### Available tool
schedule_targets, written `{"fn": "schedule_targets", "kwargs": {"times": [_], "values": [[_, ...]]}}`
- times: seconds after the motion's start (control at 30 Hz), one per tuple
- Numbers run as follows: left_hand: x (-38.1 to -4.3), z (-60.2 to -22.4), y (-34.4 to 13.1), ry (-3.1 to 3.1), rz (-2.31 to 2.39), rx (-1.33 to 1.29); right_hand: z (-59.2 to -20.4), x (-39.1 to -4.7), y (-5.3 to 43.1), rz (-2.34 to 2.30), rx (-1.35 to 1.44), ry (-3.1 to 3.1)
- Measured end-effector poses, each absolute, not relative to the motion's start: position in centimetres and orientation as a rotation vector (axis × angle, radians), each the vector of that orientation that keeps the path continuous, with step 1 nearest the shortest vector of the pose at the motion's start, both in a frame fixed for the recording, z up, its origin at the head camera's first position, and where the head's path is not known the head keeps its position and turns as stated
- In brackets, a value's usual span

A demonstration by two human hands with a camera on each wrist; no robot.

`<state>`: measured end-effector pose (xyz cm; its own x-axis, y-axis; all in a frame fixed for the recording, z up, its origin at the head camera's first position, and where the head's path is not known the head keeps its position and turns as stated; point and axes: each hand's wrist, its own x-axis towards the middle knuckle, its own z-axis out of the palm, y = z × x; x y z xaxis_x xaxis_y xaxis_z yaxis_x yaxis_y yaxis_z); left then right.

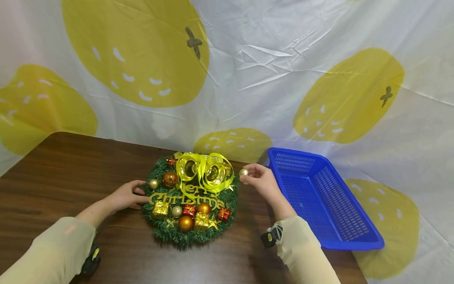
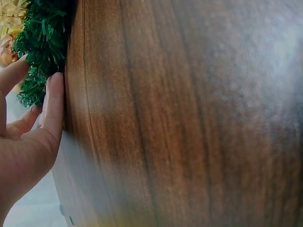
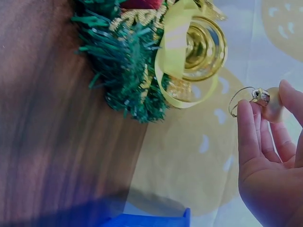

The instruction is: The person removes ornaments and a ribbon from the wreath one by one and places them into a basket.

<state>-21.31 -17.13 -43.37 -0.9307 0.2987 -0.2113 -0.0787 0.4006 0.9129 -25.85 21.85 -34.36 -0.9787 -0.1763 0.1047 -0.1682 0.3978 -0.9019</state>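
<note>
A round green Christmas wreath [image 1: 189,234] lies on the table, decked with gold and copper balls, small gift boxes and gold "Merry Christmas" lettering [image 1: 186,200]. Two shiny gold bells [image 1: 215,174] with yellow ribbon [image 1: 201,173] sit at its far side. My left hand [image 1: 124,196] touches the wreath's left edge with fairly straight fingers, seen against the green tinsel [image 2: 45,35] in the left wrist view. Just right of the wreath, my right hand [image 1: 261,181] pinches a small pale-gold Christmas ball [image 1: 243,172]. Its metal cap and thin loop [image 3: 260,97] show in the right wrist view.
A blue plastic basket [image 1: 320,241] stands at the right, beside my right forearm. The brown wooden table [image 1: 53,185] ends at the back against a white cloth [image 1: 255,98] printed with large yellow fruit shapes.
</note>
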Motion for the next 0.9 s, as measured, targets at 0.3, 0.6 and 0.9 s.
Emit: {"fn": "schedule_targets", "kwargs": {"times": [0.3,0.6,0.9], "values": [[-21.4,-43.5,-17.2,2.312,1.556,0.21,-32.5,-25.9,22.9,-1.671,-0.277,2.635],[-21.3,-43.5,-17.3,2.314,1.553,0.199,-31.1,-26.1,24.1,-1.692,-0.272,2.64],[-21.4,-43.6,-17.2,2.324,1.544,0.205,-30.0,-26.3,25.6,-1.698,-0.266,2.668]]}}
